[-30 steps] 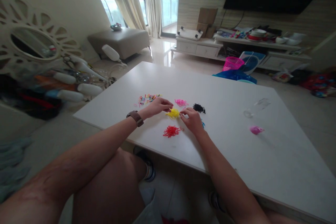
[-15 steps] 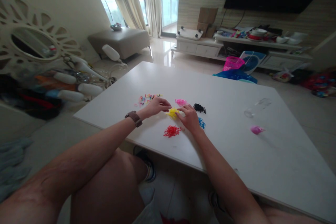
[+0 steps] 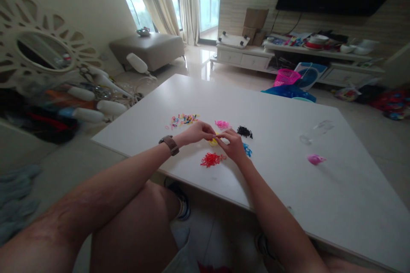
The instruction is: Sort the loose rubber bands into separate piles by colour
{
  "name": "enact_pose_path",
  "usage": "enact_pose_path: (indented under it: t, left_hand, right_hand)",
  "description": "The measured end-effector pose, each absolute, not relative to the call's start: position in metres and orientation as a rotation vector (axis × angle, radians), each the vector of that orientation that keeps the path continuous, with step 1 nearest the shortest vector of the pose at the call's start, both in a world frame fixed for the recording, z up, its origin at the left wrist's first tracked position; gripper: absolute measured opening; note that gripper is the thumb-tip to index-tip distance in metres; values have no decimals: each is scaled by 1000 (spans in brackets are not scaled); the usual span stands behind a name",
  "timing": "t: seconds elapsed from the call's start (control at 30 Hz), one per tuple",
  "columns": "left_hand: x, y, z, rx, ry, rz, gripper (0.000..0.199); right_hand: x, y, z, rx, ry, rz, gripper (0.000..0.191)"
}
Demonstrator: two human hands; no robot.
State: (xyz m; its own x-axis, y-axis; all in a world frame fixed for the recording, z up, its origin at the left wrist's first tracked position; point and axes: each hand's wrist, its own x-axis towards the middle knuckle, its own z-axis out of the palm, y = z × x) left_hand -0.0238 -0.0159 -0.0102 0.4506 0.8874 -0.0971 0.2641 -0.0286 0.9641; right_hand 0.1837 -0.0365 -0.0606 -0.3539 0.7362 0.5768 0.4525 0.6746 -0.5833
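My left hand (image 3: 202,131) and my right hand (image 3: 231,142) meet above the yellow pile of small bands (image 3: 212,141), which they partly cover. The fingers of both are pinched together at the tips; what lies between them is too small to make out. Around them on the white table (image 3: 282,136) lie a red pile (image 3: 210,160) nearer me, a pink pile (image 3: 222,124) beyond, and a black pile (image 3: 244,132) and a blue pile (image 3: 247,149) to the right. A mixed-colour pile (image 3: 185,119) is at the left.
On the table's right are a pink object (image 3: 315,159) and a clear plastic item (image 3: 306,139). Past the far edge stand a pink basket (image 3: 287,77) and blue items. A white lamp with several shades (image 3: 112,108) is left of the table.
My left hand has moved right and my fingertips have come together over the yellow pile, now more hidden. The view has shifted slightly.
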Motion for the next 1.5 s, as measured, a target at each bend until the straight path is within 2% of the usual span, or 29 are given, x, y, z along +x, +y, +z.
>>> enact_pose_path:
  t: [0.37, 0.53, 0.7, 0.97, 1.23, 1.5]
  left_hand:
    - [-23, -17, -10, 1526, 965, 549, 25]
    - [-30, -13, -18, 1576, 945, 398, 29]
    - [-37, -11, -26, 1668, 968, 212, 20]
    - [-33, -15, -27, 1690, 942, 181, 22]
    - [-30, -17, -25, 1747, 890, 155, 21]
    - [-63, 7, -14, 1710, 1131, 297, 21]
  right_hand:
    - [191, -40, -50, -966, -1912, 820, 6]
    - [209, -36, -47, -1001, -2062, 1105, 14]
    - [218, -38, -50, -996, -2215, 1311, 19]
    - [215, -40, -49, -1027, -2258, 1160, 18]
    - [212, -45, -48, -996, -2281, 1295, 18]
    - [206, -44, -46, -1020, -2212, 1040, 13]
